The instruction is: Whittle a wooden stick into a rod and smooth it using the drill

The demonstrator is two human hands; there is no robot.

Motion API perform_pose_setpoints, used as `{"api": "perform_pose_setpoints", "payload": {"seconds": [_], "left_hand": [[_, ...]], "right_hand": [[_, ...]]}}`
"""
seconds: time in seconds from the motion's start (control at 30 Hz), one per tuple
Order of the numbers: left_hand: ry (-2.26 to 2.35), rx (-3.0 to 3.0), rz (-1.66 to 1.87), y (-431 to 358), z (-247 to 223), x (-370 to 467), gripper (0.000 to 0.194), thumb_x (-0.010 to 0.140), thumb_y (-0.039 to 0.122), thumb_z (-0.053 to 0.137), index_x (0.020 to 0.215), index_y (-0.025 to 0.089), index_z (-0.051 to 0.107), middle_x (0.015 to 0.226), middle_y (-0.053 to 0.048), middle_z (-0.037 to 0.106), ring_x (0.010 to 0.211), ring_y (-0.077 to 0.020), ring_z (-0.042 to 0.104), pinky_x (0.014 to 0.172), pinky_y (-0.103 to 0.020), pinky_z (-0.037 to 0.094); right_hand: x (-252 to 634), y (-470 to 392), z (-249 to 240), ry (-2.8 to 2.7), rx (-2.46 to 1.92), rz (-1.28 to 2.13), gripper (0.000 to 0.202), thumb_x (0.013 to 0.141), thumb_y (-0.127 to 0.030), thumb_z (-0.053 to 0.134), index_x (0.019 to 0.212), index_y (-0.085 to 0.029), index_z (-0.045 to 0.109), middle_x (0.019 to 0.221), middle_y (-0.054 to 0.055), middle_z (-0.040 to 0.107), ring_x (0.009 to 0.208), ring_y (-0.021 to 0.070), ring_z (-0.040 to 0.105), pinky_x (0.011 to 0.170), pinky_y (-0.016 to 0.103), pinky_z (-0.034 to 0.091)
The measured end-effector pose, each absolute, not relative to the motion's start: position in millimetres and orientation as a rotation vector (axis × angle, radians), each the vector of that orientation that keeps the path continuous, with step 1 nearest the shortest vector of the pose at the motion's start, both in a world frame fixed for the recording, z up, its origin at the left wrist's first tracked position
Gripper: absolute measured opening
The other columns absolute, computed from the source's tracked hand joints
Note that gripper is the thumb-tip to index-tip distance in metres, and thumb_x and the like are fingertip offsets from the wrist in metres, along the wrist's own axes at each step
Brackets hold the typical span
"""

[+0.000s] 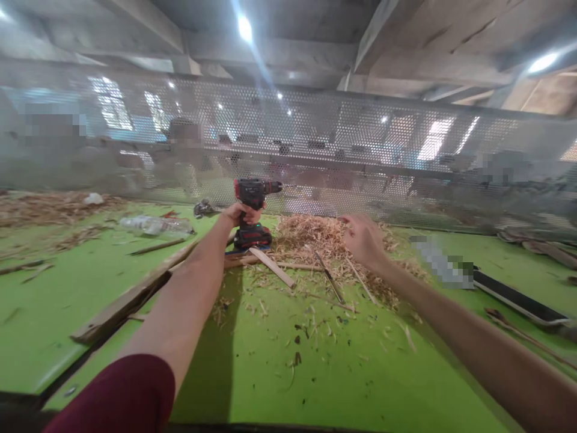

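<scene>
While our left hand (241,211) wraps its fingers (252,215) around the grip of the cordless drill (253,211), the drill stands upright on its battery base at the far middle of the green tabletop (315,385), its long axis running from base to body and its chuck pointing right, toward the far side of the shavings. We see the fingers curled tight on the handle, so the drill is already in that hand, not apart from it. Our right hand (363,239) hovers well to the right of the drill, over the heap of wood shavings (324,246), its fingers loosely bent and close together with nothing visibly pinched between them; whether the fingertips touch the shavings we cannot tell. Between the two hands, just near of the drill's base, lie several thin wooden sticks (273,267), most of them slanting from far left to near right, one end of the nearest stick lying just beside the battery. We judge the left hand to be the nearer one to those sticks, the right hand being farther right and higher over the pile. A long wooden strip (130,300) runs along our left forearm toward the near left, a plastic bottle (155,226) lies on its side far left, and a perforated metal screen (315,144) closes off the far edge.
</scene>
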State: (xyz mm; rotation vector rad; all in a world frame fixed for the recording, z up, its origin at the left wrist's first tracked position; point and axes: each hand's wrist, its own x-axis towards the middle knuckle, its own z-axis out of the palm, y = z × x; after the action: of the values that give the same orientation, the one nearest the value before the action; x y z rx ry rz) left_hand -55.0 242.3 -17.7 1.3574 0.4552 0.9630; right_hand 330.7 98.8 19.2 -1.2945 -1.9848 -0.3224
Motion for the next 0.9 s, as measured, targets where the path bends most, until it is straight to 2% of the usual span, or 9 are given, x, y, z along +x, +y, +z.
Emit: {"api": "perform_pose_setpoints", "payload": {"seconds": [0.1, 0.2, 0.23, 0.3, 0.5, 0.67, 0.77, 0.83, 0.9], "left_hand": [[0.447, 1.364, 0.953, 243.4, -18.9, -55.5, 0.037, 0.053, 0.013, 0.067, 0.09, 0.013, 0.063, 0.046, 0.007, 0.045, 0.033, -0.0086, 0.034, 0.039, -0.023, 0.03], [0.435, 1.368, 0.957, 244.6, -19.9, -55.1, 0.037, 0.056, 0.012, 0.067, 0.093, 0.013, 0.063, 0.047, 0.007, 0.046, 0.033, -0.0075, 0.033, 0.039, -0.023, 0.03], [0.43, 1.368, 0.96, 245.1, -20.1, -54.8, 0.037, 0.057, 0.012, 0.068, 0.093, 0.013, 0.063, 0.048, 0.008, 0.045, 0.033, -0.007, 0.032, 0.039, -0.023, 0.03], [0.424, 1.371, 0.965, 246.2, -20.7, -54.3, 0.038, 0.057, 0.012, 0.07, 0.094, 0.012, 0.063, 0.048, 0.008, 0.045, 0.033, -0.0063, 0.031, 0.039, -0.022, 0.029], [0.41, 1.395, 0.963, 248.4, -23.0, -54.9, 0.034, 0.06, 0.013, 0.07, 0.093, 0.013, 0.064, 0.047, 0.008, 0.045, 0.033, -0.0069, 0.033, 0.039, -0.023, 0.03], [0.388, 1.422, 0.942, 247.3, -23.5, -55.2, 0.032, 0.059, 0.016, 0.069, 0.09, 0.014, 0.063, 0.045, 0.008, 0.043, 0.034, -0.0083, 0.034, 0.041, -0.024, 0.032], [0.384, 1.436, 0.941, 246.2, -22.8, -54.7, 0.037, 0.055, 0.018, 0.071, 0.091, 0.013, 0.065, 0.044, 0.008, 0.045, 0.034, -0.0074, 0.033, 0.04, -0.023, 0.031], [0.389, 1.441, 0.941, 245.6, -22.0, -54.4, 0.039, 0.052, 0.018, 0.072, 0.091, 0.013, 0.065, 0.044, 0.008, 0.045, 0.034, -0.0066, 0.032, 0.04, -0.022, 0.03], [0.394, 1.443, 0.942, 245.2, -21.3, -54.1, 0.04, 0.051, 0.018, 0.072, 0.091, 0.014, 0.064, 0.046, 0.008, 0.047, 0.034, -0.006, 0.031, 0.04, -0.022, 0.03]], "right_hand": [[283.0, 122.3, 55.4, -2.182, -1.235, -0.384, 0.057, 0.092, -0.01, 0.045, 0.147, -0.008, 0.058, 0.15, 0.018, 0.059, 0.14, 0.0336, 0.047, 0.121, 0.055, 0.032], [240.1, 150.0, 82.7, -2.343, -1.215, -0.396, 0.065, 0.095, -0.008, 0.047, 0.16, -0.009, 0.043, 0.165, 0.015, 0.044, 0.152, 0.0315, 0.031, 0.128, 0.056, 0.015], [230.2, 158.9, 88.3, -2.372, -1.236, -0.384, 0.067, 0.095, -0.006, 0.046, 0.162, -0.007, 0.039, 0.168, 0.016, 0.04, 0.153, 0.0322, 0.029, 0.127, 0.058, 0.014], [218.4, 174.7, 94.1, -2.414, -1.297, -0.344, 0.07, 0.094, -0.003, 0.046, 0.163, -0.005, 0.035, 0.171, 0.017, 0.033, 0.153, 0.0332, 0.028, 0.125, 0.058, 0.019], [228.5, 193.6, 86.7, -2.479, -1.403, -0.243, 0.07, 0.093, -0.001, 0.048, 0.162, -0.006, 0.038, 0.166, 0.019, 0.042, 0.14, 0.0312, 0.044, 0.117, 0.047, 0.037], [240.6, 185.0, 82.4, -2.476, -1.37, -0.232, 0.051, 0.094, -0.004, 0.049, 0.143, -0.005, 0.061, 0.156, 0.018, 0.052, 0.134, 0.0291, 0.049, 0.117, 0.04, 0.036], [235.9, 184.9, 83.9, -2.435, -1.353, -0.228, 0.058, 0.096, -0.001, 0.041, 0.153, -0.003, 0.05, 0.16, 0.019, 0.047, 0.137, 0.0288, 0.047, 0.118, 0.042, 0.035], [229.0, 189.5, 84.9, -2.433, -1.34, -0.21, 0.066, 0.096, 0.002, 0.04, 0.162, -0.006, 0.039, 0.167, 0.016, 0.039, 0.139, 0.0276, 0.044, 0.12, 0.042, 0.033], [222.0, 195.7, 84.5, -2.447, -1.342, -0.178, 0.071, 0.094, 0.003, 0.043, 0.163, -0.01, 0.037, 0.169, 0.012, 0.038, 0.14, 0.0264, 0.044, 0.12, 0.041, 0.032]]}}
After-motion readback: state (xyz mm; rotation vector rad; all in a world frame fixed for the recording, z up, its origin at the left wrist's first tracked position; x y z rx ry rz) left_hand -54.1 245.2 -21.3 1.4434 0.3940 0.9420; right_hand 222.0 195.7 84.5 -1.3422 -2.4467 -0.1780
